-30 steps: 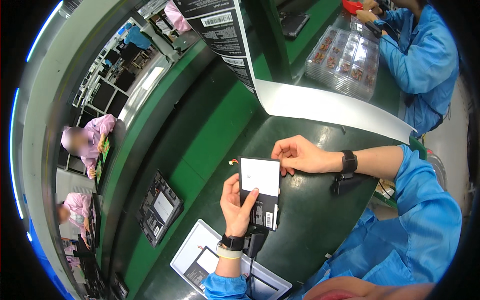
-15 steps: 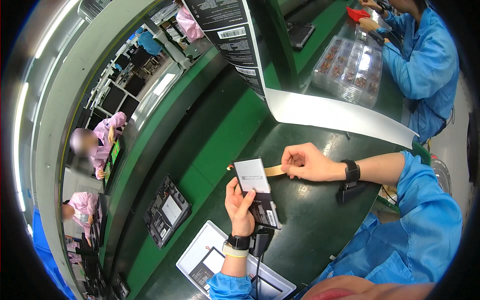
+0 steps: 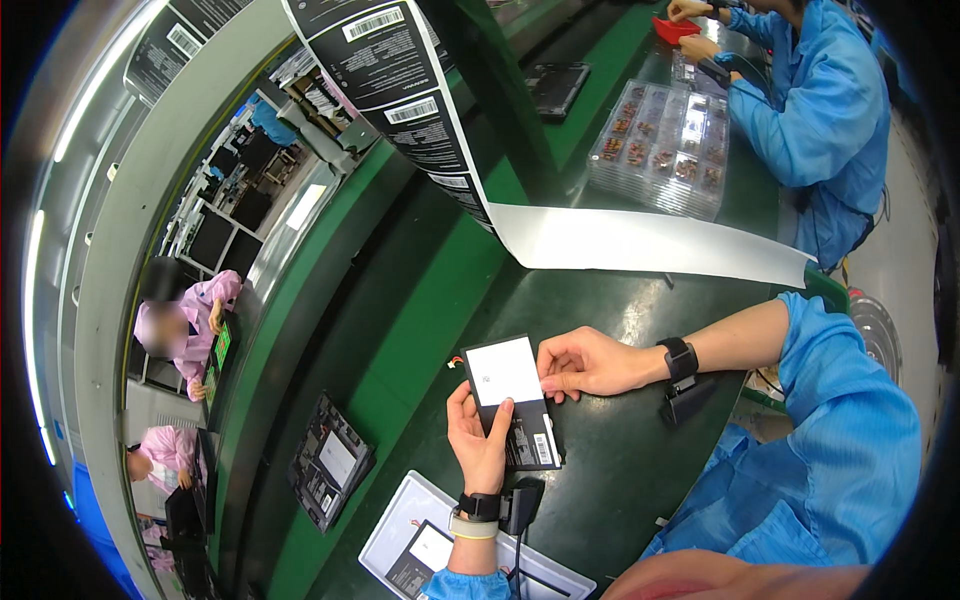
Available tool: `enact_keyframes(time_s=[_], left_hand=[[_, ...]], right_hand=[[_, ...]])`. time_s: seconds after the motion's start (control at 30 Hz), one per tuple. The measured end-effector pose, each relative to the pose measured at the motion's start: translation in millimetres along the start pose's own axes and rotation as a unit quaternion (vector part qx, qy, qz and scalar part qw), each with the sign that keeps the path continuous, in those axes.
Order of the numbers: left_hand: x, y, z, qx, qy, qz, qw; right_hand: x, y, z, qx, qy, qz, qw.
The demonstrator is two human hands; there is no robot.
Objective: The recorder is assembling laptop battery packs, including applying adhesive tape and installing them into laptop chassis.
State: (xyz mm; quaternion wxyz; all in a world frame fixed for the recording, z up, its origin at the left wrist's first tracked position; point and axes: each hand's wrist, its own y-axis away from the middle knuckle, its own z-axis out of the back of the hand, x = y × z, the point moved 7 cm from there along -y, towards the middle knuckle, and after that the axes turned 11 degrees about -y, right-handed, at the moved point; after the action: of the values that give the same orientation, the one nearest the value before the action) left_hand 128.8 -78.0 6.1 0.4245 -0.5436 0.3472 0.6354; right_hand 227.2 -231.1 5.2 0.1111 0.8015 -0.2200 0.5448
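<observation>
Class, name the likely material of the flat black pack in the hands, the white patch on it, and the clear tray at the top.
Black pack: probably foil or plastic wrap, slightly glossy. White patch: looks like matte paper or film, flat and even. Clear tray: likely thin moulded plastic, see-through with shiny compartments.

A dark green workbench (image 3: 620,300) — on it a white sheet (image 3: 640,245), clear compartment trays (image 3: 660,150), a white tray (image 3: 400,530).

Clear compartment tray (image 3: 662,150) of small parts on green table (image 3: 640,470); white sheet (image 3: 640,245) beside it; white tray (image 3: 400,535) at near edge.
</observation>
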Motion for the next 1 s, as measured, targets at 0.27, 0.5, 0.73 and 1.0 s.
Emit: enact_keyframes(time_s=[0.27,0.5,0.73,1.0], left_hand=[[-4.8,1.2,-6.4,0.012,-0.005,-0.024,1.0],[-50.6,15.1,-33.8,0.083,-0.307,-0.059,0.946],[-24.2,13.0,-31.7,0.087,-0.128,-0.027,0.988],[-56.3,11.2,-1.5,-0.045,0.116,-0.045,0.991]], right_hand=[[5.2,1.8,-6.8,0.037,0.025,0.033,0.998],[25.1,14.3,-21.9,0.083,0.103,0.149,0.98],[25.3,10.2,-17.8,0.067,0.107,0.138,0.982],[25.1,1.4,11.0,-0.028,0.154,0.131,0.979]])
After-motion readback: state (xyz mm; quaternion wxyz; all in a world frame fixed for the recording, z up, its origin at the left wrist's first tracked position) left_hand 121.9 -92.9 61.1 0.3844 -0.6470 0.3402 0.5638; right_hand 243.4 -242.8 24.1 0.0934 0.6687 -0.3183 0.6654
